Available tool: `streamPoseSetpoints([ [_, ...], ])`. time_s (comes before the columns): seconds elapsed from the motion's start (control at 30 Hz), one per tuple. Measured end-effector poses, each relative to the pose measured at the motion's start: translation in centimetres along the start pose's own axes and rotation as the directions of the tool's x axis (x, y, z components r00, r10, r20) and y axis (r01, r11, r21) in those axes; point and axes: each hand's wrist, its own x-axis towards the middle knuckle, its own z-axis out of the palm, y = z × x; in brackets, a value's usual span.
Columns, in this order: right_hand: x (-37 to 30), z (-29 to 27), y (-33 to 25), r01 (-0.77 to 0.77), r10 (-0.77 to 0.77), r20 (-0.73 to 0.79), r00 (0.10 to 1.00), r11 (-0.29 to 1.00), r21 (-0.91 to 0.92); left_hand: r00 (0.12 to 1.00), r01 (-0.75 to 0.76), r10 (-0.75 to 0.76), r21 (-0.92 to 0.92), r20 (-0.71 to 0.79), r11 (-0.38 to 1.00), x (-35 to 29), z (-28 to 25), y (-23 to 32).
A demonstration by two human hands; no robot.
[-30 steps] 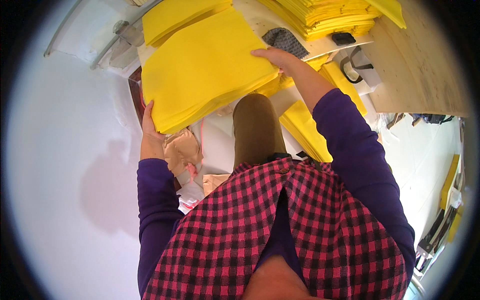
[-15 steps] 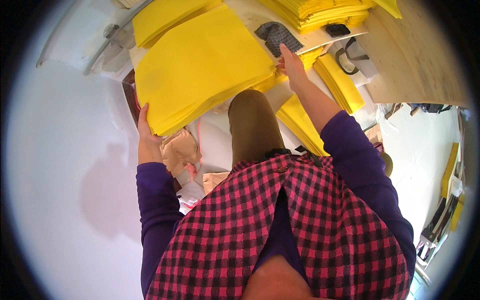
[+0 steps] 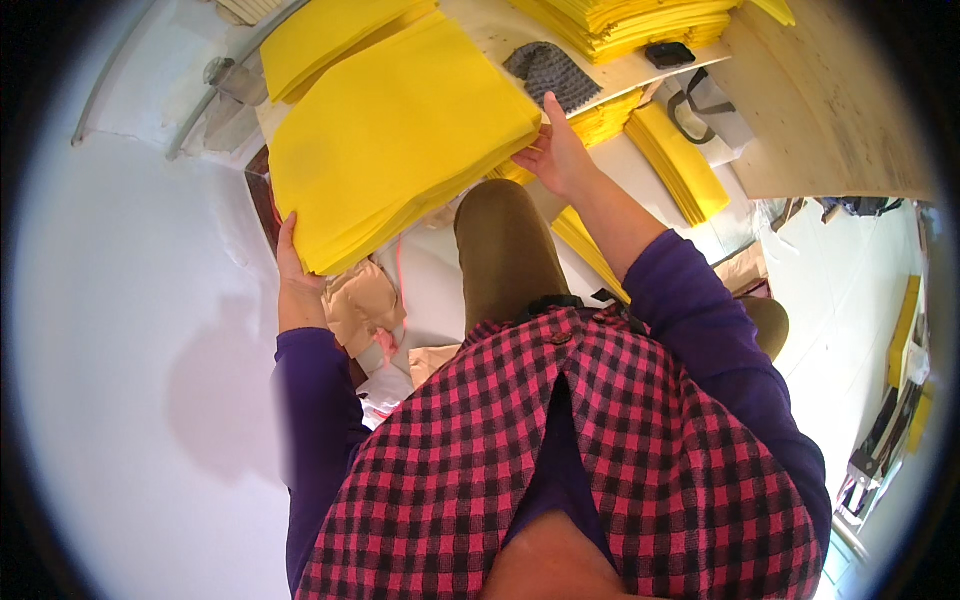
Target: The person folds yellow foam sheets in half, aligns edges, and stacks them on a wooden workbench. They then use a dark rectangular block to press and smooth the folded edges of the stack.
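Stack of yellow sheets: one, thick, faces plain, front edge layered; in the upper part of the view, toward eleven o'clock. Clock positions below are taken from its middle.

Left hand: at seven o'clock, closed on the near corner of the stack, thumb along the edge, other fingers largely hidden.

Right hand: at three o'clock, partly open, thumb raised clear, the other fingers at the right-hand corner; the contact underneath cannot be told.

Second yellow pile: at eleven o'clock, just beside the stack.

Knitted cloth: grey, at two o'clock.

Tall yellow pile: at two o'clock, beyond the cloth.

Small black object: between two and three o'clock, kind unclear.

Bag: white with dark handles, at three o'clock.

Yellow bundle: also three o'clock, near the bag.

Jar: clear, toward ten o'clock.

Crumpled paper: brown, between six and seven o'clock.

White plastic: at six o'clock, below the paper; red marks, too small to read.
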Motion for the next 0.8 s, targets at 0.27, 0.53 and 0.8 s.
streamPoseSetpoints([
  [0.27,1.8,1.2,-3.7,-0.069,0.097,0.287,0.953,0.992,-0.107,0.998,0.009,-0.007,-0.030,0.060,1.000,0.1,-0.2,0.4],
  [0.53,4.7,2.6,-5.8,-0.144,0.282,0.283,0.917,0.894,-0.424,0.998,0.026,-0.020,-0.107,0.056,0.994,0.5,0.6,0.8],
  [0.8,5.9,3.2,-6.6,-0.212,0.348,0.222,0.911,0.855,-0.473,0.995,-0.008,0.024,-0.164,0.097,0.986,1.0,1.0,1.1],
])
